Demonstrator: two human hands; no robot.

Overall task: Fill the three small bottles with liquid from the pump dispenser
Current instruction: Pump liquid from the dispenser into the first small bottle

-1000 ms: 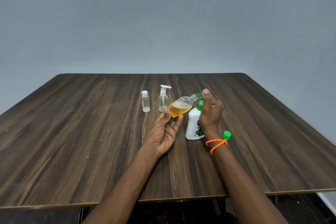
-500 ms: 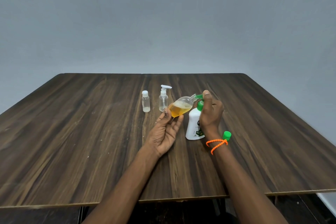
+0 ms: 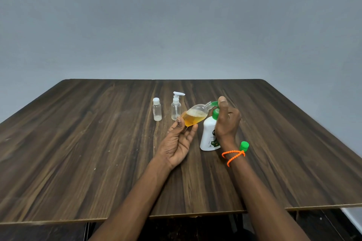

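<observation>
My left hand (image 3: pixel 177 144) grips a tilted clear bottle (image 3: pixel 195 116), half full of amber liquid, neck at the green nozzle. My right hand (image 3: pixel 227 119) wraps the white pump dispenser (image 3: pixel 208 137) standing on the worktop (image 3: pixel 78 152), thumb on the pump head.

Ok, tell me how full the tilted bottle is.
Roughly half full: amber liquid fills the lower half of the tilted bottle, foam on top, held in the left hand.

The right hand (image 3: pixel 227 121) covers the pump dispenser (image 3: pixel 208 139) along its right side, hiding most of the pump head and part of the label, whose print is too small to read. Right of the dispenser, the wrist half hides a green cap (image 3: pixel 244 146). Both forearms run off the bottom edge
</observation>
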